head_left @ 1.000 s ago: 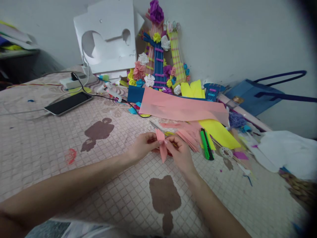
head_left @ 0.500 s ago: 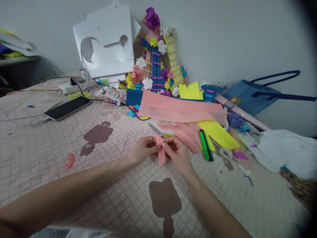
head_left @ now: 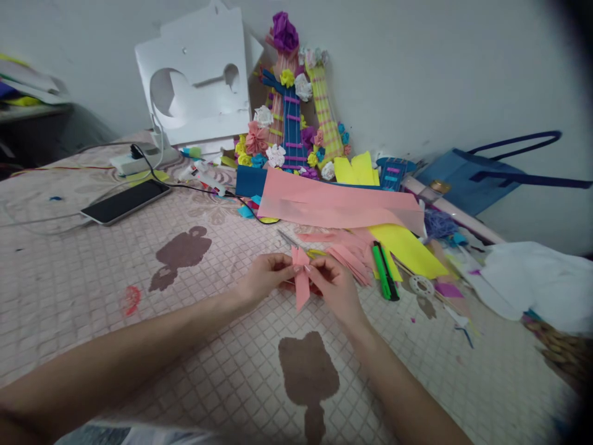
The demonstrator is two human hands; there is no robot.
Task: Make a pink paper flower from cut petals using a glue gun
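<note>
Between my hands, a short pink paper strip [head_left: 302, 292] is held upright over the table, its lower end cut at a slant. My left hand [head_left: 273, 272] pinches its left edge between thumb and fingers. From the other side, my right hand [head_left: 331, 278] grips the same strip, thumb near its middle. Just beyond the fingers lie scissors [head_left: 288, 238] with yellow handles, partly hidden by the strip and hands. Cut pink strips [head_left: 352, 262] are piled right behind my right hand. A green box cutter [head_left: 385, 275] rests to the right of them.
A large pink sheet [head_left: 343, 201] lies at the back over blue and yellow pieces. A glue gun [head_left: 206, 178] and a phone [head_left: 127, 202] with cables sit left. Paper flower decorations [head_left: 291, 111] lean on the wall. A blue bag [head_left: 472, 179] and white bag [head_left: 542, 284] stand right.
The top of the pink strip has changed shape between my fingers and now looks folded or doubled. Both hands have shifted only slightly.
</note>
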